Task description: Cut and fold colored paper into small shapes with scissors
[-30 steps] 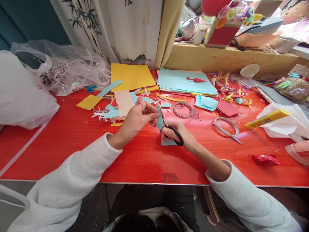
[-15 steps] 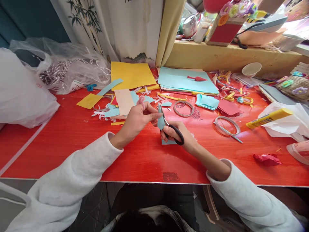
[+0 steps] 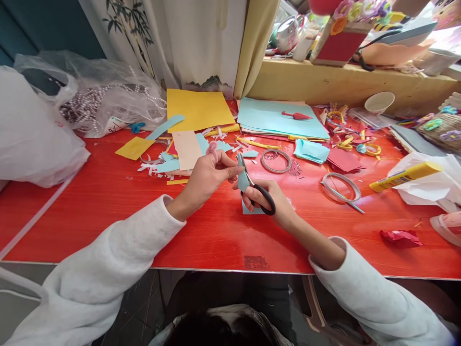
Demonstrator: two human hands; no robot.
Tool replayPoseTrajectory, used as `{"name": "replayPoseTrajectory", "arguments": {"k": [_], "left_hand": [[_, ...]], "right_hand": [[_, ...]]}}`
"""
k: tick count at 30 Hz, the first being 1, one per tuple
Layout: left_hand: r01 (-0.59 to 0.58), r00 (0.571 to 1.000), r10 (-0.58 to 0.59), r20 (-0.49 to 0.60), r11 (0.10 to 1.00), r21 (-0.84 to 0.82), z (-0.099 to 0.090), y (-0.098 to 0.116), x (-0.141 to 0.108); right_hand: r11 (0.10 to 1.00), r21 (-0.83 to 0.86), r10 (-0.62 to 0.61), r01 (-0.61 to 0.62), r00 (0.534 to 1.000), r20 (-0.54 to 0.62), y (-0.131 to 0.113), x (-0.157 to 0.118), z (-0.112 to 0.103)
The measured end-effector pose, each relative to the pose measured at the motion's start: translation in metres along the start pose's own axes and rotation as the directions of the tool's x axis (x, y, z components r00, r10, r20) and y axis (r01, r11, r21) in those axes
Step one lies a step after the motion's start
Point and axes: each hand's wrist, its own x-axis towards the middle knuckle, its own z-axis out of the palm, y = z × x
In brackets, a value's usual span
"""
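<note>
My left hand point(image 3: 214, 175) pinches a small light-blue piece of paper point(image 3: 243, 179) between thumb and fingers, with a pink fuzzy ring point(image 3: 212, 149) on one finger. Black-handled scissors point(image 3: 265, 198) are gripped in my right hand point(image 3: 268, 194). Their blades lie along the right edge of the blue piece, pointing away from me. Whether the blades are cutting at this instant I cannot tell. Beneath my right hand, another light-blue sheet point(image 3: 252, 210) lies on the red table, partly covered.
Paper scraps point(image 3: 169, 165) and a yellow sheet point(image 3: 200, 109) lie beyond my left hand. Behind the scissors are a blue paper stack point(image 3: 266, 118) and a tape roll point(image 3: 276, 170). A yellow glue stick point(image 3: 405, 177) is at right, plastic bags point(image 3: 39, 129) at left.
The view has shifted very slightly. Both hands keep their hold on the blue paper and the scissors, with hardly any movement between them.
</note>
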Motion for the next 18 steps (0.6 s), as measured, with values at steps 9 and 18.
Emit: {"name": "replayPoseTrajectory", "arguments": {"k": [9, 18], "left_hand": [[-0.031, 0.999, 0.031, -0.013, 0.999, -0.045, 0.0002, -0.0033, 0.0004], [-0.067, 0.998, 0.067, -0.014, 0.997, -0.03, -0.0004, -0.0077, 0.0016]], "right_hand": [[0.997, 0.068, -0.026, 0.027, 0.999, -0.02, 0.0064, 0.0009, 0.001], [0.996, 0.071, -0.042, 0.045, 0.998, -0.049, 0.0069, 0.0016, 0.0026]]}}
